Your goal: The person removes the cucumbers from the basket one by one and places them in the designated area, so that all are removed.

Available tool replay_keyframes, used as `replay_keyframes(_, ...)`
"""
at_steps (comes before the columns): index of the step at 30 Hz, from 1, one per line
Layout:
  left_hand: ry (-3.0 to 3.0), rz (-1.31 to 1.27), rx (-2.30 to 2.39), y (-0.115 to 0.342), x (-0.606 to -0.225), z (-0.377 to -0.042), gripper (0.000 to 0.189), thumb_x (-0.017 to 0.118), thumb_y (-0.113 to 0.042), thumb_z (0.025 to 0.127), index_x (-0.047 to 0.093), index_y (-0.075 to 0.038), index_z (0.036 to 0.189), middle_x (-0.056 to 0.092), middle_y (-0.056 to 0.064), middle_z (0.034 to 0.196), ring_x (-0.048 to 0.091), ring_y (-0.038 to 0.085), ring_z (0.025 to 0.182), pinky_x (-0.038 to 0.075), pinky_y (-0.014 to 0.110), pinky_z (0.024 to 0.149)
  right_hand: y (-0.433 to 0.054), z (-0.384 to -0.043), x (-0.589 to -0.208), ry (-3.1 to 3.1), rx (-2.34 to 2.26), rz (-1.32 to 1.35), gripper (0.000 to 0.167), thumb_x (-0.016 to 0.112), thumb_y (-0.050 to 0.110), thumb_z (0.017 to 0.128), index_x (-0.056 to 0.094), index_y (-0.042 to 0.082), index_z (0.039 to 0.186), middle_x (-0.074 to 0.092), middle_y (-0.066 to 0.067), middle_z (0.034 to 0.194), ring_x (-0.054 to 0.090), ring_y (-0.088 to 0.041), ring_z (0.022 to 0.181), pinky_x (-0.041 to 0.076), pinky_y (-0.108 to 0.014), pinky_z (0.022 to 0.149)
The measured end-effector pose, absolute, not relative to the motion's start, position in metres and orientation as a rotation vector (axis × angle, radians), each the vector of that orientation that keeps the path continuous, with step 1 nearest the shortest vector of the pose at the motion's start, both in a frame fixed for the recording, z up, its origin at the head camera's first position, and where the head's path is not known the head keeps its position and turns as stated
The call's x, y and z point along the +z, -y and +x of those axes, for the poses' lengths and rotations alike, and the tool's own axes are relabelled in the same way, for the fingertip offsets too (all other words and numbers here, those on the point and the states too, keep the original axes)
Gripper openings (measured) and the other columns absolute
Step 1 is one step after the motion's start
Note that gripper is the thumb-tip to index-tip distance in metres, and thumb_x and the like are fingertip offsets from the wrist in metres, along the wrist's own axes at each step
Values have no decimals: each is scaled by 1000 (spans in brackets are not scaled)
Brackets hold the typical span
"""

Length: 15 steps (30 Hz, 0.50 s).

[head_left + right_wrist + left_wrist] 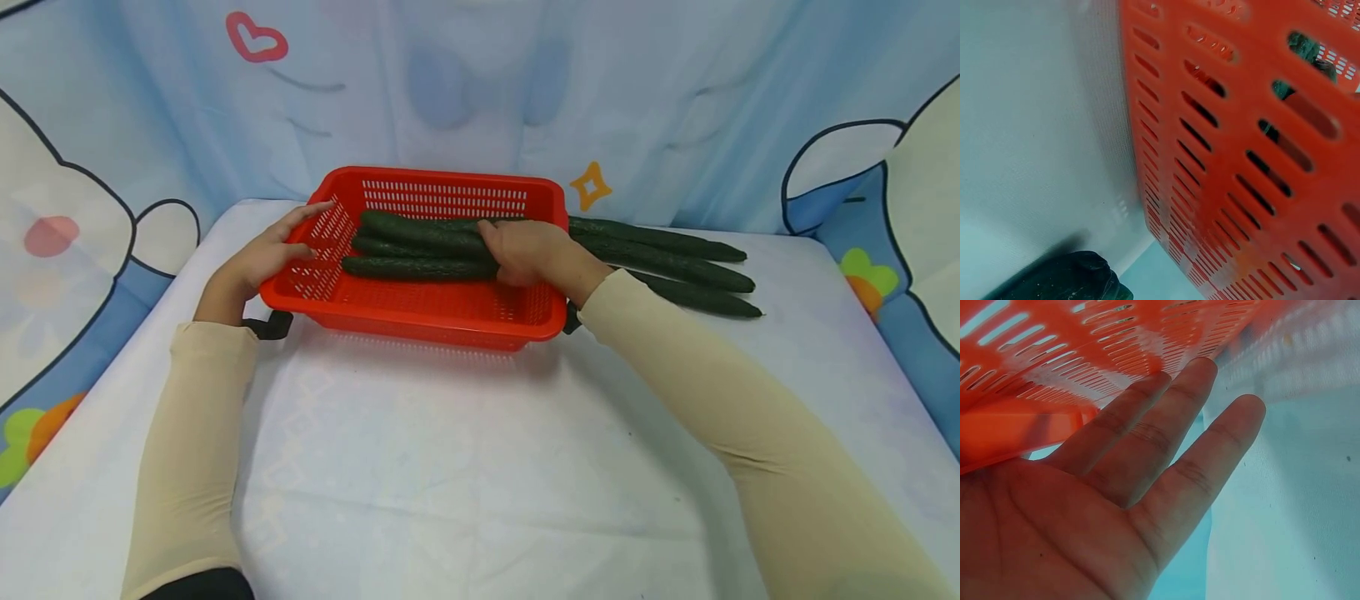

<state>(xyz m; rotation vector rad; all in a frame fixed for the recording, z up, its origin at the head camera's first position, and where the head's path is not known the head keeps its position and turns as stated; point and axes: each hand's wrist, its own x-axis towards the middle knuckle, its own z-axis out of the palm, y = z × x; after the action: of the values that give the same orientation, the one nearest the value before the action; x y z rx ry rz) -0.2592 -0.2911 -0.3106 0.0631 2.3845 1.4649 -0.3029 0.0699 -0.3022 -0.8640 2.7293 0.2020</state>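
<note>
A red slotted plastic basket (pixel 420 315) stands on the table with several dark green cucumbers lying lengthwise inside. My left hand (pixel 262 260) holds its left rim, with thumb and index finger over the edge. In the left wrist view, the other fingers (pixel 1194 472) extend straight along the basket's outer side. Reaching over the right rim, my right hand (pixel 528 250) grips the end of an upper cucumber (pixel 423 236) inside the basket. The right wrist view shows mainly the slotted outer wall (pixel 1229 162); the right fingers are hidden there.
Three more cucumbers (pixel 667 258) lie side by side on the table to the right of the basket, partly behind my right forearm. A white cloth (pixel 465 467) covers the table. A blue printed curtain (pixel 480 92) hangs right behind the basket.
</note>
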Motion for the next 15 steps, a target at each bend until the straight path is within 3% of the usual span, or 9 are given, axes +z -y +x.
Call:
replay_keyframes(7, -2371, 47, 1482, 292, -310, -259, 69, 43, -11, 100, 19, -48, 153, 27, 13, 154, 66, 20, 93, 61, 32, 79, -71, -302, -300, -2756, 128, -939, 78, 62, 17, 94, 15, 19, 157, 40, -17, 149, 49, -31, 129, 46, -50, 107)
replay_keyframes(11, -2374, 55, 1478, 291, -309, -259, 70, 44, -10, 100, 19, -47, 154, 27, 13, 154, 65, 20, 95, 60, 32, 80, -72, -300, -299, -2768, 117, -985, 82, 55, 16, 97, 5, 38, 158, 36, -18, 149, 63, -26, 95, 59, -40, 83)
replay_keyframes(15, -2371, 52, 1478, 291, -309, -259, 70, 44, -10, 100, 19, -47, 154, 27, 13, 154, 65, 19, 96, 60, 32, 80, -73, -299, -298, -2762, 145, -1022, 77, 49, 18, 99, 5, 46, 156, 34, -20, 150, 55, -20, 61, 51, -30, 59)
